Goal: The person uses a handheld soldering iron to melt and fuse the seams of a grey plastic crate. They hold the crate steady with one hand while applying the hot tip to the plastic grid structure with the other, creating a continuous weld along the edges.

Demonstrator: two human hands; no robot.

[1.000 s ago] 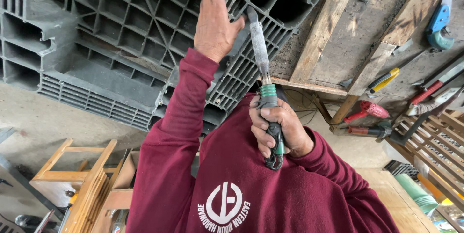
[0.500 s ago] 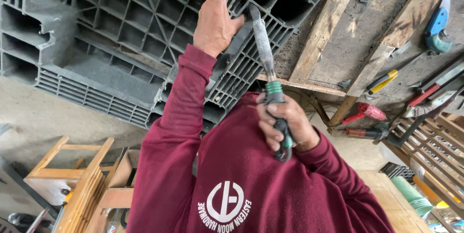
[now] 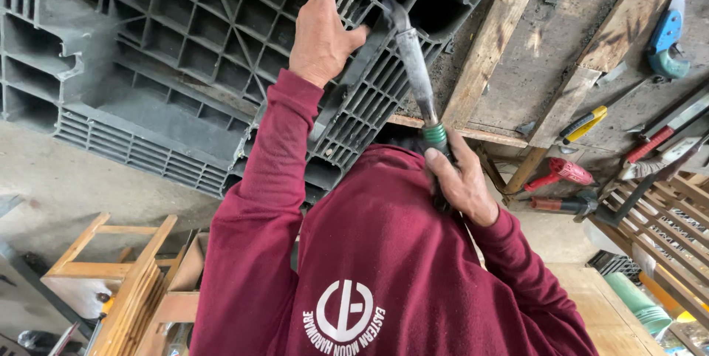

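while left hand fingers press flat on grey pallet, right hand fingers clamp hammer handle

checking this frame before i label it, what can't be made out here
Head view only:
- Hammer head: blurred against the grey plastic pallet.
- Hammer grip: hidden inside the right hand.
- Left hand fingertip: cut by the top edge.
- Wall tools: too small to identify.

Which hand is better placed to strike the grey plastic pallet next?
Probably the right hand: it grips the hammer, whose head is already against the pallet. The left hand is pressed against the pallet, steadying it.
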